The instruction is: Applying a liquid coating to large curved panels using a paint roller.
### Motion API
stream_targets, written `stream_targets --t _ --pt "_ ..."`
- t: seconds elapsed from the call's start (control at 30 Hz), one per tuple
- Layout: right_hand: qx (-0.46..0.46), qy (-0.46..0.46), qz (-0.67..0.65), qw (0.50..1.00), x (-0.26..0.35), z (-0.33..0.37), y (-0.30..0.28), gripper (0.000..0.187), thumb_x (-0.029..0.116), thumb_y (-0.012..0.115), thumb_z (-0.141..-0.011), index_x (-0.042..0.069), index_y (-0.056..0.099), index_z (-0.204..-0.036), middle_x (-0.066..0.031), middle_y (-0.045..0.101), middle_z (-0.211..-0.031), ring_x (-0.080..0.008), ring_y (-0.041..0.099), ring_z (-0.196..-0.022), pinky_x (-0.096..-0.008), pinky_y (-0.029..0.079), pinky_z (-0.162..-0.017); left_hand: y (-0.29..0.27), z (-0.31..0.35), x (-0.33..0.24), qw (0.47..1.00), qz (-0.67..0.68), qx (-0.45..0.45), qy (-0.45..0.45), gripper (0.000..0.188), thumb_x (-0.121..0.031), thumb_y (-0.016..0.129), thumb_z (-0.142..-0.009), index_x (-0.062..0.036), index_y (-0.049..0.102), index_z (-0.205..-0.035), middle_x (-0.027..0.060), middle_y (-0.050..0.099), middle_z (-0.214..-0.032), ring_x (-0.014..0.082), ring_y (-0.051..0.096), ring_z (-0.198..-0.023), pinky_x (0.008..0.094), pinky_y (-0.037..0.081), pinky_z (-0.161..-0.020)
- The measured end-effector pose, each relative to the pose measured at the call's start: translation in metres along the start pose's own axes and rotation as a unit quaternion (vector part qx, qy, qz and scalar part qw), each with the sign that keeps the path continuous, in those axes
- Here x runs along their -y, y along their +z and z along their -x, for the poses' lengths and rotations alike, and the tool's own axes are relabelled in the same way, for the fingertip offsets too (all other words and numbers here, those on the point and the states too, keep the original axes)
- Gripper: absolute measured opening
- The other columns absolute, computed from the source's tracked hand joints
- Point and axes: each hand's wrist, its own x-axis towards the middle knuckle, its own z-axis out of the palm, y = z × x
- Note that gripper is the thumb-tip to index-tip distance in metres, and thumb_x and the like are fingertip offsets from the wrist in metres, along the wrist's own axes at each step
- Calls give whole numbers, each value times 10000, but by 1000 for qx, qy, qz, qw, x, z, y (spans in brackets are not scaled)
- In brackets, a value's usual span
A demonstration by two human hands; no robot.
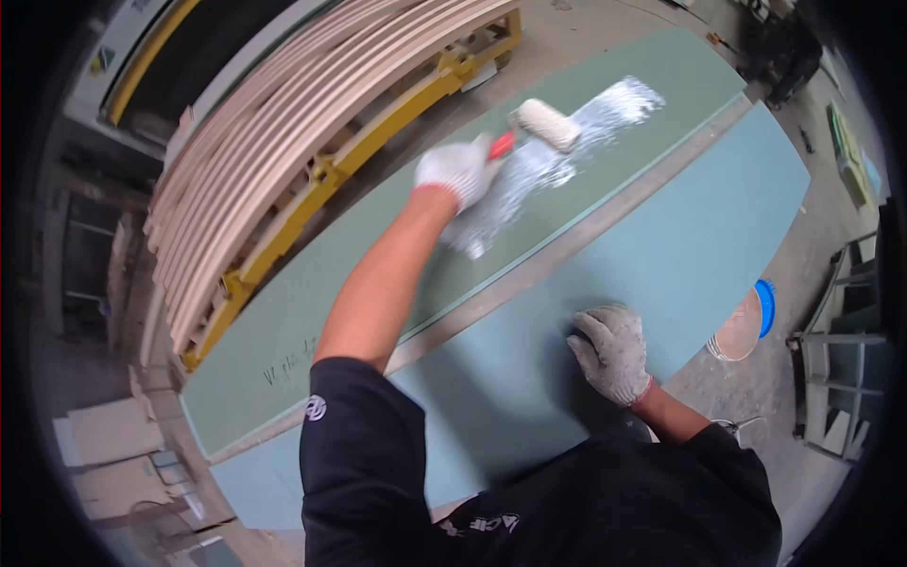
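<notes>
A paint roller (pixel 545 125) with a white sleeve and red handle lies on the far green board (pixel 378 246), at a wet white smear (pixel 557 161) toward its right end.

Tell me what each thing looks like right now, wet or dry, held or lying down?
Paint roller: held, pressed on the far board.
Far green board: lying flat, partly wet with white paste.
Near green board: lying flat, dry.
Left hand: gloved, gripping the roller's handle.
Right hand: gloved, resting flat.
Bucket: open.
</notes>
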Motion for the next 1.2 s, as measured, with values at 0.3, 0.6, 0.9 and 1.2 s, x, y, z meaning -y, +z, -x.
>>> stream_targets --t 0.3,0.6,0.9,1.2 --pt "4 30 46 999 214 38 133 373 109 770 -801 72 655 -1154 -160 648 -1157 -392 608 -1090 -504 460 -979 32 443 340 981 -49 60 -178 590 -511 570 -987 -215 483 -1491 190 737 -1043 378 724 -916 499 578 -777" --pt "36 -173 -43 983 376 75 263 264 245 761 -816 128 684 -1039 -49 658 -999 -280 634 -976 -488 461 -942 17 722 476 960 -123 94 -233 547 -475 559 -994 -202 513 -1465 215 730 -1022 407 708 -939 517 553 -826" --pt "115 -196 25 974 506 76 394 209 275 784 -852 123 649 -803 -66 563 -708 -292 573 -733 -468 414 -720 41 624 449 980 49 18 -194 389 -431 470 -1023 -116 577 -1225 228 728 -1049 416 702 -994 536 546 -856" --pt "-6 -161 165 973 549 72 431 150 199 755 -877 96 645 -871 -92 613 -841 -322 591 -854 -467 438 -845 44 1001 582 908 49 -2 -416 468 -426 537 -1015 -184 490 -1413 214 712 -847 433 702 -772 566 530 -667"
